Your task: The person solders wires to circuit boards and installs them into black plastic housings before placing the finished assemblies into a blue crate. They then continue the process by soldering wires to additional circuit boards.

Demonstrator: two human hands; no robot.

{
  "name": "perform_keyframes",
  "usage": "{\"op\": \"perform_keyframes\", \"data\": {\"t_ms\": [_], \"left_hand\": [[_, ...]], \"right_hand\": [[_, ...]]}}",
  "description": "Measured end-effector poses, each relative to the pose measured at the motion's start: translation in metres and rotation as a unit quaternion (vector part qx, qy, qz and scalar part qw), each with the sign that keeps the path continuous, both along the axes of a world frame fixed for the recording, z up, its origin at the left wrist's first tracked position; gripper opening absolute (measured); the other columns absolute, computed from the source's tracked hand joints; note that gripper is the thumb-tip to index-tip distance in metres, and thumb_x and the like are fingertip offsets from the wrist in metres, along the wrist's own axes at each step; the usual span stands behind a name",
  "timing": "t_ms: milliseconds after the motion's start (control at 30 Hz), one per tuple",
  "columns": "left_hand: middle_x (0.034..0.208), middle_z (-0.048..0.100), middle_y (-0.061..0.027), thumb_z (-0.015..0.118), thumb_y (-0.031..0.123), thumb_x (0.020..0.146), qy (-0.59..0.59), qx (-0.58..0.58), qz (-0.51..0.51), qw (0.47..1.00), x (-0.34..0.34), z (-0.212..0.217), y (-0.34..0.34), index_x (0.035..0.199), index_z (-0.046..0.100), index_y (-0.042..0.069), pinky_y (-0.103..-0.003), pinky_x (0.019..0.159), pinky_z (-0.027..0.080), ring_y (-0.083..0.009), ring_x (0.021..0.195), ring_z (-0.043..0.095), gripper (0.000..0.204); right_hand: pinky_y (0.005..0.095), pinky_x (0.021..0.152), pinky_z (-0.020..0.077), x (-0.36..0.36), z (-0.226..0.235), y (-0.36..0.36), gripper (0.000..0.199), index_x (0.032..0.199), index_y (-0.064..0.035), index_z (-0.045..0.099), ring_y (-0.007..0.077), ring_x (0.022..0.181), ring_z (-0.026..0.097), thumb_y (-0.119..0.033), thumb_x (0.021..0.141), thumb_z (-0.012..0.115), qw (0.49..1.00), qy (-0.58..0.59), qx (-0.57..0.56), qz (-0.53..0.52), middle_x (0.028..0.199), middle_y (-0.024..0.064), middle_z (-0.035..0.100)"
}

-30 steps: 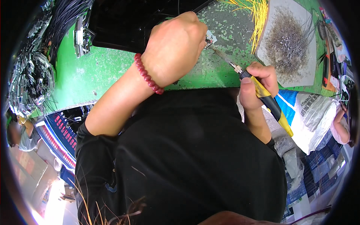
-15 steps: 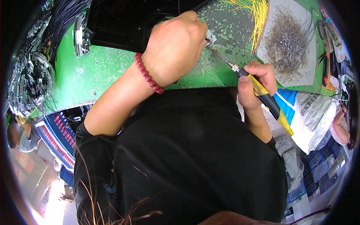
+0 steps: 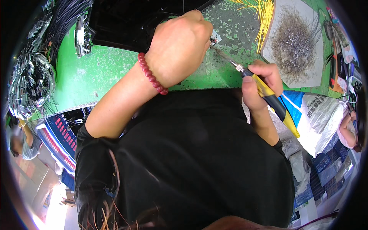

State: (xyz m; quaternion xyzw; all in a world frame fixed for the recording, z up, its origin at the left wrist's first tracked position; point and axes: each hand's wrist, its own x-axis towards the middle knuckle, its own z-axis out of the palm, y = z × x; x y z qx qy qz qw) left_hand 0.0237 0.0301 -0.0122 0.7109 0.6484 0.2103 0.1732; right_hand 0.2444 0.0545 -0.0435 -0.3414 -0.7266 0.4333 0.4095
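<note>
My right hand (image 3: 256, 94) is closed around the yellow and black handle of a soldering iron (image 3: 283, 114). Its metal shaft points up and left, and the tip ends just beside the fingers of my left hand (image 3: 179, 48). That left hand is curled closed over the green table, its back turned up and a red bead bracelet (image 3: 152, 79) at the wrist. Past its fingertips shows a small whitish and silvery piece (image 3: 216, 38), close to the iron's tip. What the left fingers hold is hidden behind the hand.
The worn green table (image 3: 76, 82) carries a glossy black sheet (image 3: 119, 28), yellow wires (image 3: 265, 23) and a grey board (image 3: 274, 63) heaped with wire scraps. Metallic parts (image 3: 30, 84) and black wires (image 3: 71, 17) lie left. Other people are partly visible at both sides.
My right hand and the soldering iron have shifted very slightly left and up. My left hand stays nearly in place.
</note>
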Motion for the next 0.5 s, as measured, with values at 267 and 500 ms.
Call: {"op": "perform_keyframes", "data": {"t_ms": [267,500], "left_hand": [[0.088,0.061,-0.0104,0.065,0.006,0.079,0.002,0.002,0.001,1.0,-0.0004,-0.0002,0.0001,0.08,0.063,0.002,-0.039,0.065,0.052,-0.0319,0.076,0.063,0.005],[0.088,0.062,-0.0101,0.065,0.006,0.078,0.001,0.003,0.0,1.0,-0.0001,-0.0003,0.0003,0.08,0.064,0.002,-0.038,0.065,0.052,-0.0318,0.076,0.063,0.005]], "right_hand": [[0.0233,0.052,0.0338,0.0051,-0.0067,-0.0019,0.022,0.089,-0.0008,0.055,0.0078,0.059,0.044,-0.009,0.076,0.07,0.996,0.085,-0.024,0.009,0.071,0.0042,0.054],[0.0232,0.051,0.0325,0.0039,-0.0064,-0.0028,0.021,0.089,-0.0014,0.056,0.0074,0.058,0.042,-0.009,0.075,0.07,0.995,0.097,-0.036,-0.001,0.07,0.0032,0.053]]}}
